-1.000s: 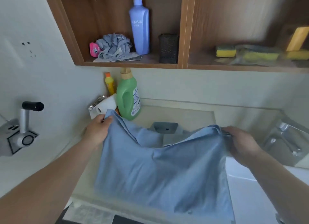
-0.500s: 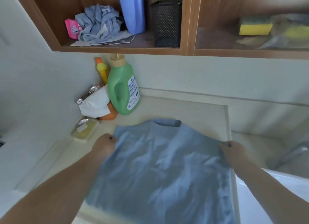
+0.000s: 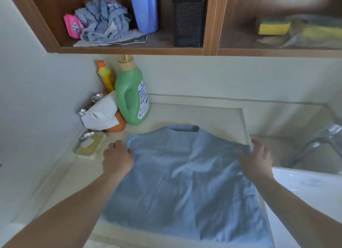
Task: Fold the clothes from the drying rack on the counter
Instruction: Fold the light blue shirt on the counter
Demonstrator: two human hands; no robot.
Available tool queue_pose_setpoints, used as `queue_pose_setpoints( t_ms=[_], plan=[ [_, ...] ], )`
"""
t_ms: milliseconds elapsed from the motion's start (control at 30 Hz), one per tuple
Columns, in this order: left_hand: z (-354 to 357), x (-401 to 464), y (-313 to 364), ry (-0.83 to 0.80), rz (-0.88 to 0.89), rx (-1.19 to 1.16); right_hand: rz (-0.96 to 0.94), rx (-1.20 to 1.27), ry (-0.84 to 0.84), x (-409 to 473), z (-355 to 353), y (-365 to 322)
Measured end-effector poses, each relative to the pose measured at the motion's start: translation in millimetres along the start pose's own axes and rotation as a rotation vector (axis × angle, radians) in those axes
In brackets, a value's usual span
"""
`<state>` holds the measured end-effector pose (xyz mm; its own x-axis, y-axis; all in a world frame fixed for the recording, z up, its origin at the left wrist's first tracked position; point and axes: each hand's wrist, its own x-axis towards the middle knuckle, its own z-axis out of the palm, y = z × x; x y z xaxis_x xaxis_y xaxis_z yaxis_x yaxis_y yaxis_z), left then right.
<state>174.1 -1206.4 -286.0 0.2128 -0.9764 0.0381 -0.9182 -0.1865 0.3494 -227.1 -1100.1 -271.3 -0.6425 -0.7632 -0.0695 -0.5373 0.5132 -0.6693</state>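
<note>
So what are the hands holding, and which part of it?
The blue shirt, spread on the counter. The left hand grips its left shoulder edge. The right hand rests with loose fingers on the right shoulder edge.

The shirt [image 3: 185,183] lies flat on the counter [image 3: 212,116], collar toward the back edge; the detergent jug [image 3: 132,98] stands in the back-left corner — a soap dish [image 3: 89,146] (nearer the left edge) sits before it.
</note>
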Motion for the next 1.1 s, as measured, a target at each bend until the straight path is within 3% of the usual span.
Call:
queue_pose_setpoints(
  t_ms=[133, 200, 300, 433, 667, 800, 867, 967, 1100],
  plan=[
    [15, -61, 36, 0.039, 0.437, 0.072, -0.400, -0.171, -0.039, -79, 39, -21],
    [23, -100, 57, -0.127, 0.561, 0.089, -0.475, -0.277, -0.206, -113, 62, -36],
    [40, -140, 60, -0.367, 0.589, 0.213, -0.472, -0.419, -0.384, -140, 84, -36],
    [43, -140, 33, -0.343, 0.566, 0.318, -0.441, -0.558, -0.301, -140, 67, -2],
    [28, -111, -1, -0.334, 0.412, 0.340, -0.138, -0.639, -0.190, -124, 9, 64],
    [20, -116, 12, -0.371, 0.351, 0.344, 0.025, -0.634, -0.149, -130, -7, 75],
    [19, -129, 31, -0.367, 0.454, 0.301, -0.054, -0.615, -0.103, -138, -5, 69],
    [25, -152, 61, -0.341, 0.660, 0.279, -0.325, -0.565, -0.082, -151, 11, 49],
    [41, -172, 80, -0.403, 0.697, 0.299, -0.518, -0.529, -0.241, -161, 33, 46]
  ],
)
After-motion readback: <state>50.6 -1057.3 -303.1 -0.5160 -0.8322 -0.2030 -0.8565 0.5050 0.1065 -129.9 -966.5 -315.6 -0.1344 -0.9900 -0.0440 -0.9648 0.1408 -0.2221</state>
